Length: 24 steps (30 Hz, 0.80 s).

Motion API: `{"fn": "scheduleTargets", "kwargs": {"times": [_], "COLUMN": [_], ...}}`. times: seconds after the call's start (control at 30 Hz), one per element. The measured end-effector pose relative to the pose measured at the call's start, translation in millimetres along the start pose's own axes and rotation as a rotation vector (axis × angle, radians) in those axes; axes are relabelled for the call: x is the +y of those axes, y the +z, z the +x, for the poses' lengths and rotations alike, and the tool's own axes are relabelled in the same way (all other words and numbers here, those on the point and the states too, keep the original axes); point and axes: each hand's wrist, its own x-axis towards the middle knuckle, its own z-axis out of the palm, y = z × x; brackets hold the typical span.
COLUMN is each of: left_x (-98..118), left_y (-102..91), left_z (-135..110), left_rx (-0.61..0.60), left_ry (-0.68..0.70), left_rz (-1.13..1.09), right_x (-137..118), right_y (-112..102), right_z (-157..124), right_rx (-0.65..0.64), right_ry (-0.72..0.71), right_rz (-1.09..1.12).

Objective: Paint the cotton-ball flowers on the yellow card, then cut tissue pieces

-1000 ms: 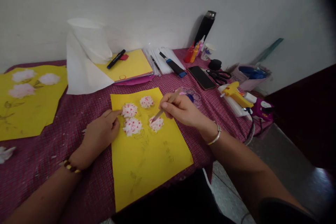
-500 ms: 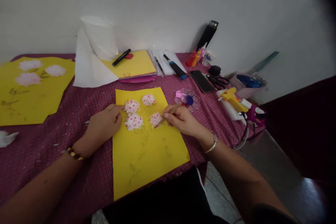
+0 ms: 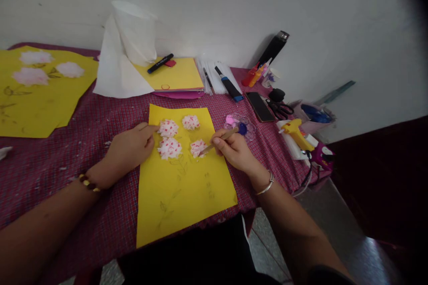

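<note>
My right hand (image 3: 232,149) pinches a paintbrush (image 3: 207,148) with a pale wooden handle. Its tip meets the lower edge of a white, red-flecked tissue flower (image 3: 198,146) on a yellow sheet (image 3: 187,213). My left hand (image 3: 132,146) rests at the sheet's left edge. Its index finger stretches to another tissue flower (image 3: 168,128), while the other fingers curl loosely around nothing visible. Two more such flowers lie on the sheet, one at the upper right (image 3: 191,122) and one lower left (image 3: 170,148). Faint pencil stems and leaves run below them.
A clear palette (image 3: 249,132) with pink and blue paint sits beyond my right hand. Farther right are a phone (image 3: 260,107), scissors (image 3: 280,109) and a yellow glue gun (image 3: 297,133). A second yellow sheet (image 3: 40,111) lies left. White paper (image 3: 123,71) and a marker (image 3: 160,63) are behind.
The brush has turned in my right hand, its handle now pointing toward the palette, with its tip still at the right flower. My left hand stays put. The whole view has shifted slightly.
</note>
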Motion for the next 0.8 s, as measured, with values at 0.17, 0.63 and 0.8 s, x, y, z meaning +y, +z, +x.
{"fn": "scheduleTargets", "kwargs": {"times": [0.17, 0.63, 0.8], "left_x": [0.6, 0.6, -0.6], "left_y": [-0.2, 0.1, 1.1], "left_z": [-0.1, 0.5, 0.3], "left_rx": [0.004, -0.004, -0.008], "left_ry": [-0.017, -0.019, -0.004], "left_rz": [0.000, 0.007, 0.005], "right_x": [3.1, 0.8, 1.1], "right_y": [1.6, -1.9, 0.6], "right_z": [0.7, -2.5, -5.1], "right_rx": [-0.002, 0.053, 0.015], "right_ry": [0.042, 0.072, 0.061], "right_rz": [0.086, 0.213, 0.158]}}
